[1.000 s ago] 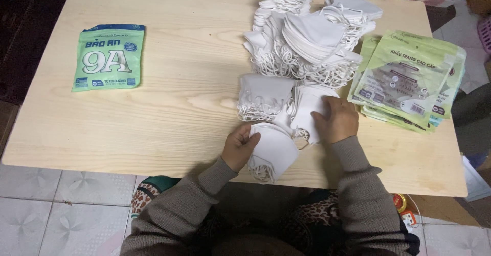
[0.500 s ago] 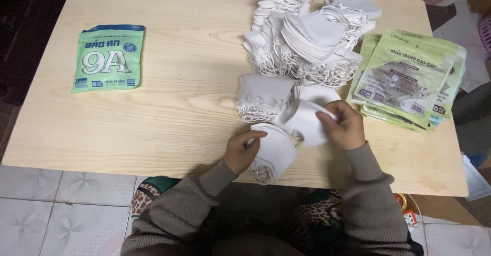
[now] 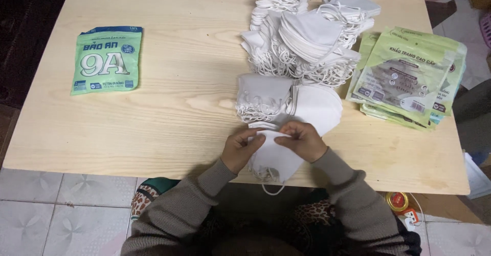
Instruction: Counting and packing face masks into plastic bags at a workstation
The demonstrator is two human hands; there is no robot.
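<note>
Both the left hand (image 3: 241, 148) and the right hand (image 3: 304, 139) pinched a white mask (image 3: 272, 160) at the table (image 3: 169, 113) edge, below the mask pile (image 3: 302, 36).

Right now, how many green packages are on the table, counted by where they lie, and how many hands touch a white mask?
Single green pouch at the left: 1
Stack of green pouches at the right: 1 stack, number of pouches unclear
Hands on the white mask: 2, left hand and right hand
Total: 4
</note>
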